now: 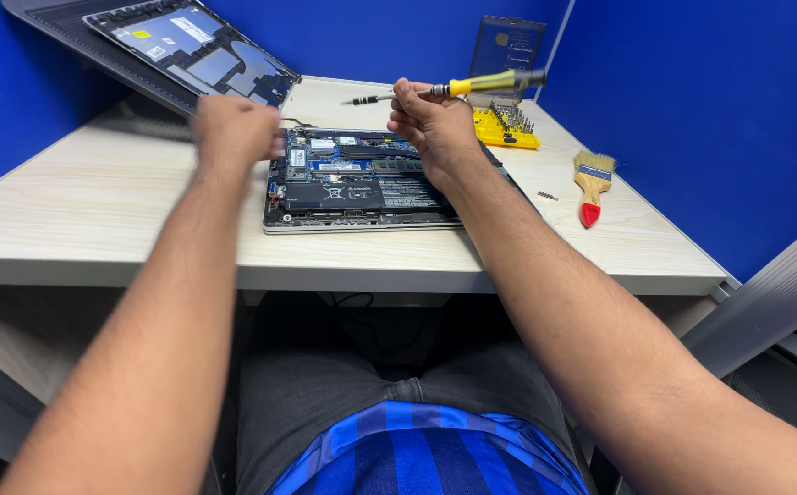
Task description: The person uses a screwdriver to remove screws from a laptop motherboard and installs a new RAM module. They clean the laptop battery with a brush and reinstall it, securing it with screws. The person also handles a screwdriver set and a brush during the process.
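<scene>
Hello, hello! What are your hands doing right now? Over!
Right hand gripping yellow screwdriver, held level above opened laptop. Left hand fisted at laptop's left edge. Brush off right.

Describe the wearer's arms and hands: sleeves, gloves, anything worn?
Both arms are bare from hand to upper forearm; no sleeves reach into view. The left hand and right hand wear no gloves. No watch, strap or bracelet shows at either wrist. I can't make out any rings.

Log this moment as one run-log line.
right hand: holds yellow screwdriver | left hand: fist at left edge of opened laptop | desk: bit set, paintbrush
</scene>
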